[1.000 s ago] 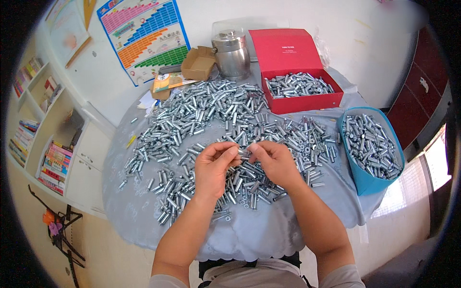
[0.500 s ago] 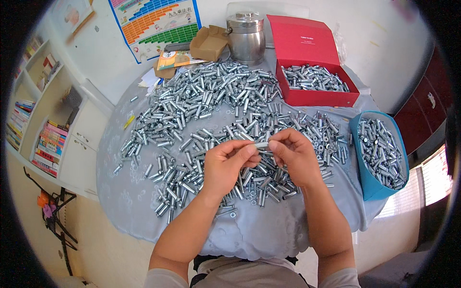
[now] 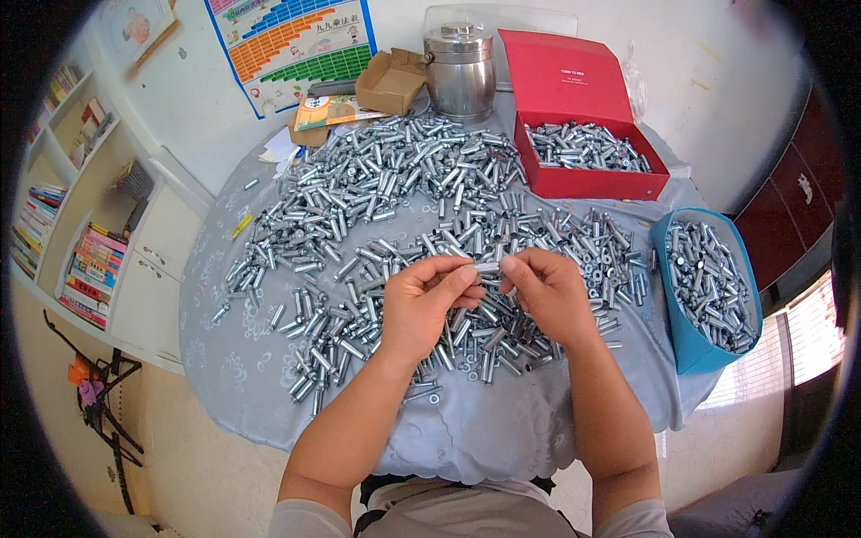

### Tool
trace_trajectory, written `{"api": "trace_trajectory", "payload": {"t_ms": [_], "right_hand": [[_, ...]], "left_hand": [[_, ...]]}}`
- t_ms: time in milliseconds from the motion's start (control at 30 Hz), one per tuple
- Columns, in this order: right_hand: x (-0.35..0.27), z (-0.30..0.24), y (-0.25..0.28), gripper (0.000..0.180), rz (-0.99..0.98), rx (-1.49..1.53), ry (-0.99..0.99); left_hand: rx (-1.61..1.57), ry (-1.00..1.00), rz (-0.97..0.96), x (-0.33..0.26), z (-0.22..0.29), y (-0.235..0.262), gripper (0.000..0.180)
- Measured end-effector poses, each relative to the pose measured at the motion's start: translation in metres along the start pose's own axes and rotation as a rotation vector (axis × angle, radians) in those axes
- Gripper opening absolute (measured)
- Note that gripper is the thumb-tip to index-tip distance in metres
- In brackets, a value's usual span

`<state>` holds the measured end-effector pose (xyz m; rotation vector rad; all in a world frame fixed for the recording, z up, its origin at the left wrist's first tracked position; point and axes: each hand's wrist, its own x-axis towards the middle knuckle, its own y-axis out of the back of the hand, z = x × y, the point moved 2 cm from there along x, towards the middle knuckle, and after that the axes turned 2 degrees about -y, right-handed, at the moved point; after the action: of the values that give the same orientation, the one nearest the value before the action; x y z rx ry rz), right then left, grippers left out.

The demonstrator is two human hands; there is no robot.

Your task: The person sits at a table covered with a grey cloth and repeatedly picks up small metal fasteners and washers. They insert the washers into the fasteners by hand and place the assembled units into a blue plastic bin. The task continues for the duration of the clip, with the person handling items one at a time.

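Note:
Between my two hands, over the middle of the table, a short silvery expansion bolt (image 3: 487,268) lies roughly level. My left hand (image 3: 414,303) pinches its left end with thumb and fingers. At its other end, the thumb and fingertips of my right hand (image 3: 554,294) are closed on it; they hide its tip. Beneath and around both hands spreads a loose layer of metal sleeves and bolts (image 3: 354,305), with small washers and nuts (image 3: 434,399) among them. A taller heap of similar bolts (image 3: 386,170) lies farther back.
An open red box (image 3: 592,186) filled with bolts stands at the back right. Nearer on the right is a teal bin (image 3: 683,345), also full. A steel pot (image 3: 461,81) and a small cardboard box (image 3: 389,82) stand behind the heap. A yellow pen (image 3: 241,227) lies left.
My hands stay nearly in place, with the bolt still held between them. The right fingers have shifted slightly on its end. Nothing else has visibly moved.

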<state>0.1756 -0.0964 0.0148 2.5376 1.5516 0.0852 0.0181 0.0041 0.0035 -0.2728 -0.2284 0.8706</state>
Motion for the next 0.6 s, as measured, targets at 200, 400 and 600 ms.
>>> {"api": "trace_trajectory", "payload": {"t_ms": [200,400,600], "right_hand": [[-0.001,-0.003,-0.003,0.017,0.018,0.094,0.068],[-0.001,0.000,-0.005,0.019,0.046,0.171,0.162],[-0.005,-0.010,-0.008,0.021,0.057,0.195,0.186]], "left_hand": [[-0.006,-0.001,0.003,0.000,-0.002,0.002,0.020],[0.003,0.002,0.002,0.000,0.000,0.001,0.020],[0.006,0.003,0.007,0.000,-0.002,0.002,0.019]]}}
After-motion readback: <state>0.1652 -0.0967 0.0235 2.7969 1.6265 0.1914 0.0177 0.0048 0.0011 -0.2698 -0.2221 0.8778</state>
